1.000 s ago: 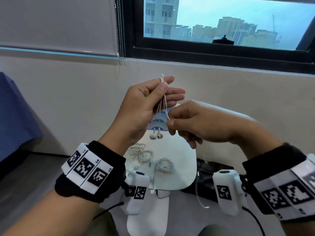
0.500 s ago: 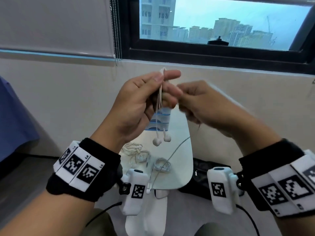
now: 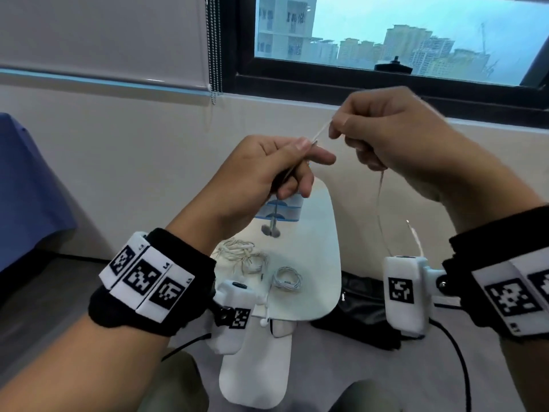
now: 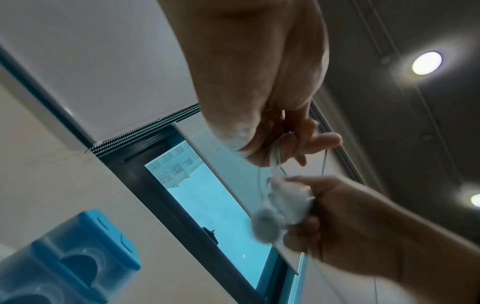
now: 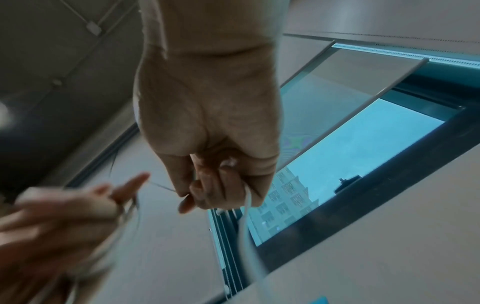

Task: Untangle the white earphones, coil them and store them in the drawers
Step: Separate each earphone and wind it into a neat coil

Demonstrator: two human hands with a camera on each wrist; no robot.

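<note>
The left hand pinches the folded bundle of the earphones between thumb and curled fingers, buds hanging below – held high, it seems, so the loops fall free and stay sorted. The right hand pinches the cord just above the left thumb and draws it taut – likely winding the next turn. The slack trails down from it. Other earphone tangles lie on the white table, beside the blue drawers; nothing is stored yet
</note>
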